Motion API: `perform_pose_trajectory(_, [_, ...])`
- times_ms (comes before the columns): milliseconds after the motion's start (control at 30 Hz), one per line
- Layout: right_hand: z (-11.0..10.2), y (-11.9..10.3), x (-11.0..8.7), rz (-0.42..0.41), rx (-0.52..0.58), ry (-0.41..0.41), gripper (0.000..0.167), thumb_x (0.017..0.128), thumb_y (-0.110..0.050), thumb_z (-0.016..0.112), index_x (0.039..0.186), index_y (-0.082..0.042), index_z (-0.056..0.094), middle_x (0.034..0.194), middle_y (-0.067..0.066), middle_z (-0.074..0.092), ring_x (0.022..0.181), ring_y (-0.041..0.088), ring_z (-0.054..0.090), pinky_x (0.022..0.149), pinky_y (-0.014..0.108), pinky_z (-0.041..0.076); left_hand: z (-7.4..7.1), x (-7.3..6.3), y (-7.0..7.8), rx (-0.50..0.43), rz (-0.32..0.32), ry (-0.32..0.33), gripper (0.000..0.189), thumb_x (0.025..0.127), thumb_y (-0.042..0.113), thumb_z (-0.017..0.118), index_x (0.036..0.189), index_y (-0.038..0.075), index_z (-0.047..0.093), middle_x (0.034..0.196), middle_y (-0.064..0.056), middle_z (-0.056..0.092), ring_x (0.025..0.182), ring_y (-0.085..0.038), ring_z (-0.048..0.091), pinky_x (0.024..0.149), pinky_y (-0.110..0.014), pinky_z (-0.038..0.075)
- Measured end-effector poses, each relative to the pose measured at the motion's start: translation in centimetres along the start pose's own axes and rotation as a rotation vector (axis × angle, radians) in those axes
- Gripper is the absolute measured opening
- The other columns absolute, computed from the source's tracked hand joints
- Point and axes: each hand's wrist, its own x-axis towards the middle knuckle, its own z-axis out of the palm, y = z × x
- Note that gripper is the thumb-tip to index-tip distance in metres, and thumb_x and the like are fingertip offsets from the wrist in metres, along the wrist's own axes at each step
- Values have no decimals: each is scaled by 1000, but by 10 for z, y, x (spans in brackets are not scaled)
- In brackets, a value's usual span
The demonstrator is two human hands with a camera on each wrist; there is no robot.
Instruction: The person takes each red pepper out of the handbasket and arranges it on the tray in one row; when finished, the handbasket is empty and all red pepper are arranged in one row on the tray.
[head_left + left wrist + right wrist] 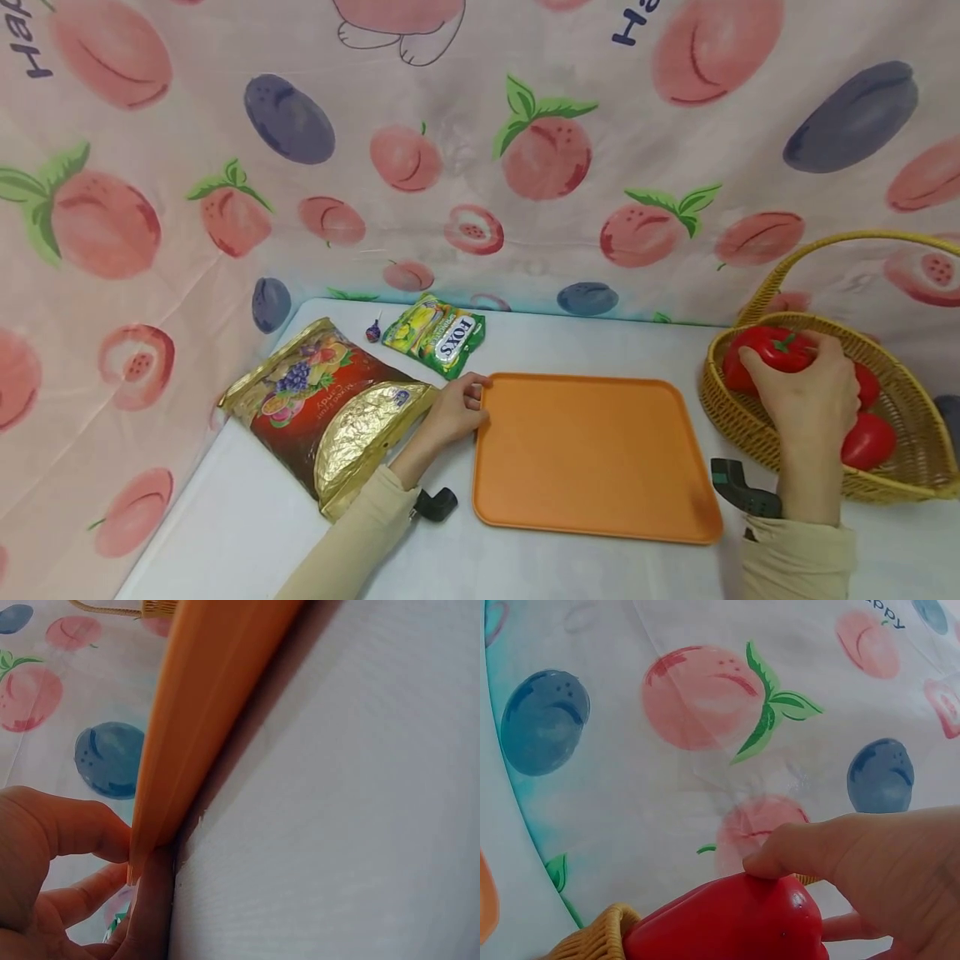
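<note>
A red bell pepper (780, 350) with a green stem is in my right hand (813, 392), thumb on one side and fingers round the other, at the wicker basket (750, 437). In the right wrist view the glossy pepper (727, 922) overlaps the basket's rim, with my thumb on top of it. My left hand (453, 412) pinches the left rim of an orange rectangular tray (592, 458) near its far corner. The left wrist view has the tray's edge (187, 727) between thumb and fingers, one finger underneath.
More red vegetables or fruits (868, 442) lie in the basket, under its arched handle (832, 240). Left of the tray are a large candy bag (330, 408), a green FOX'S packet (435, 333) and a lollipop (373, 332). A fruit-printed cloth (450, 167) hangs behind the white table.
</note>
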Motion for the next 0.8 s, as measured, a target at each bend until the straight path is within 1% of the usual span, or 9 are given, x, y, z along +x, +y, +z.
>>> perform_pose_trajectory(133, [3, -1, -2, -2, -18, 13, 80, 85, -45, 67, 147, -3, 39, 141, 29, 46, 122, 51, 43, 91, 71, 37, 1, 1, 0, -2, 2, 2, 43, 73, -6, 65, 115, 3, 64, 90, -9, 58, 72, -13, 53, 61, -24, 46])
perform_pose_trajectory(367, [4, -5, -4, 3, -22, 21, 81, 85, -45, 67, 148, -3, 37, 143, 28, 45, 124, 51, 43, 93, 71, 36, 1, 0, 0, 9, 8, 7, 43, 73, -6, 65, 114, 3, 64, 90, -9, 58, 72, -13, 53, 62, -25, 46])
perform_pose_trajectory(600, [7, -12, -12, -43, 1, 75, 77, 84, -45, 65, 147, -8, 42, 140, 25, 48, 122, 49, 46, 92, 70, 37, 1, 0, 0, 14, 2, 8, 43, 73, -6, 65, 115, 3, 64, 91, -9, 59, 74, -13, 54, 64, -25, 47])
perform_pose_trajectory(800, [11, -18, -20, -84, 20, 76, 76, 85, -42, 68, 147, -9, 41, 141, 25, 47, 125, 45, 45, 93, 71, 38, 0, 0, -2, 13, 6, 2, 45, 74, -5, 66, 118, 4, 65, 94, -9, 61, 77, -14, 58, 66, -26, 49])
